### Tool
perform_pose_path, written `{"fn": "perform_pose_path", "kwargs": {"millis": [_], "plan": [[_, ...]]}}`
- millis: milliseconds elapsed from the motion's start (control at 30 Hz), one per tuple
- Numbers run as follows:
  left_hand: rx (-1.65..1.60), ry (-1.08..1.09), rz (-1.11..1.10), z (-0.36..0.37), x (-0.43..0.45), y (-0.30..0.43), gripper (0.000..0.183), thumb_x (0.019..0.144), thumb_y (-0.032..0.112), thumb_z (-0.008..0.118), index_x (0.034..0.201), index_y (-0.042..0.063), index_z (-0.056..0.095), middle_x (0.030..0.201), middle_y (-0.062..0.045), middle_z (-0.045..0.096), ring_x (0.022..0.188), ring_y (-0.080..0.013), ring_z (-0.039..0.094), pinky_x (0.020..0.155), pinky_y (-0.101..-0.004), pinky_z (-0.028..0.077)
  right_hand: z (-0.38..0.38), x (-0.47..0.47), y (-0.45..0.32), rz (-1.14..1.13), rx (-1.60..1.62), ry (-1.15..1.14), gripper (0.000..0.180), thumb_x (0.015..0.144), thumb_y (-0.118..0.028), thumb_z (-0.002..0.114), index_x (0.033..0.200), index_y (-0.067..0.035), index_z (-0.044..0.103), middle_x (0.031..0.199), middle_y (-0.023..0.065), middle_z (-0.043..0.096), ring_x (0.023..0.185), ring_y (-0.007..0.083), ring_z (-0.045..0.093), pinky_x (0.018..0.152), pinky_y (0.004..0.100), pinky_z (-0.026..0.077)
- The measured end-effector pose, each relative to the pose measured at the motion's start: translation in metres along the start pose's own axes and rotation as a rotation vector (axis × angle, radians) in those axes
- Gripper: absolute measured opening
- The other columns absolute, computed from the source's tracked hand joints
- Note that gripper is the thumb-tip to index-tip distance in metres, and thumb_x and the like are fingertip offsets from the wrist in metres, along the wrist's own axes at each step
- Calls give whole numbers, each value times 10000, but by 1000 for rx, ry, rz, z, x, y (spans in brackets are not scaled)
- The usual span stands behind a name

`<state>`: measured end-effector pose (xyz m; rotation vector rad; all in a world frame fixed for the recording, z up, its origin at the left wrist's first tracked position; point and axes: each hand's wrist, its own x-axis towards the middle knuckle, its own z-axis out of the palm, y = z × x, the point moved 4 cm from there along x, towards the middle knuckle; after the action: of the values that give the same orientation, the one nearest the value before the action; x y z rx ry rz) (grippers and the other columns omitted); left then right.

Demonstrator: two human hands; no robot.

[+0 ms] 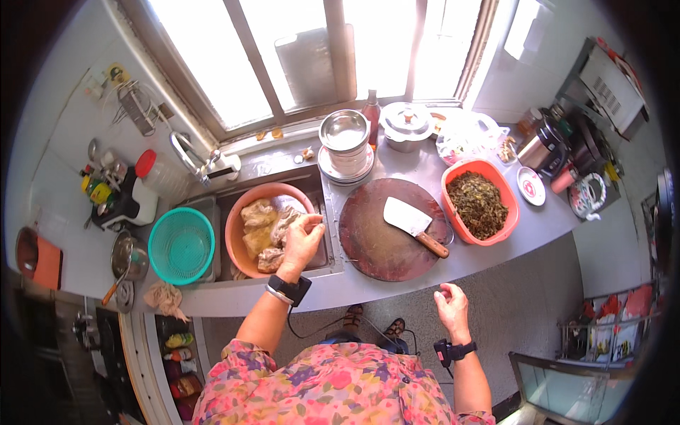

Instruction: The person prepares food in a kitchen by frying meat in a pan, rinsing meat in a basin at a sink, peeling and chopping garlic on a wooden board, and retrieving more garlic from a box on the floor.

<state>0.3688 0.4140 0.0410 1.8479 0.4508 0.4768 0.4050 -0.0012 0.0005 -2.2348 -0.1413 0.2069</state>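
My left hand (303,239) hovers above the right part of an orange plastic basin (231,234) in the sink, fingers bent, thumb and fingertips near each other; whether it pinches something small I cannot tell. Pale, wet chunks, perhaps meat (258,213), lie in the basin in yellowish liquid. My right hand (453,308) is in front of the counter edge, loosely curled, with nothing visible in it. Between the hands and farther back, a cleaver (407,217) with a wooden handle lies on a round chopping board (366,239). Right of the board, an orange-red tub (513,204) holds chopped dark greens (478,204).
A turquoise plastic basket (181,245) stands left of the basin, below the faucet (188,151). Behind the board are stacked bowls and plates (345,138), a bottle (372,117) and a lidded pot (406,127). A cloth (165,300) hangs over the front edge.
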Motion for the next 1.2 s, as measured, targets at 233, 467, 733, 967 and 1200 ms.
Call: {"fn": "perform_pose_path", "kwargs": {"millis": [233,467,733,967,1200], "plan": [[-20,239,-60,-45,-15,24,170,841,37,651,992,-41,654,898,-101,694,826,-144,662,747,-269,529,-7,53,-44,-276,-143,-93,324,751,-76,707,1050,11,615,956,137,590,762,253,592,716,354,498],[90,372,-89,-102,16,-4,224,777,74,688,982,-13,666,861,-78,686,800,-147,647,732,-281,521,1,61,-68,-542,-469,-49,507,700,-100,746,1152,-14,532,1132,150,506,1085,344,474,932,438,404],[302,316,-165,-85,105,-9,287,776,68,675,1060,26,655,885,-71,654,760,-125,604,639,-282,520,-8,54,-66,-469,-464,-48,508,697,-90,741,1157,-22,536,1135,154,509,1089,351,475,926,443,406],[459,224,-176,-40,169,-35,356,727,55,636,1072,127,688,977,-180,657,964,-347,630,876,-387,497,-16,42,-88,-355,-447,7,474,703,-61,714,1142,5,547,1107,170,517,1080,358,471,956,453,379],[890,197,137,-9,205,-52,285,771,65,607,1027,144,706,1170,-170,551,1097,-358,523,912,-426,471,-23,35,-96,-255,-428,93,408,714,-51,693,1090,39,561,1085,187,515,1061,360,470,955,454,377]]}}
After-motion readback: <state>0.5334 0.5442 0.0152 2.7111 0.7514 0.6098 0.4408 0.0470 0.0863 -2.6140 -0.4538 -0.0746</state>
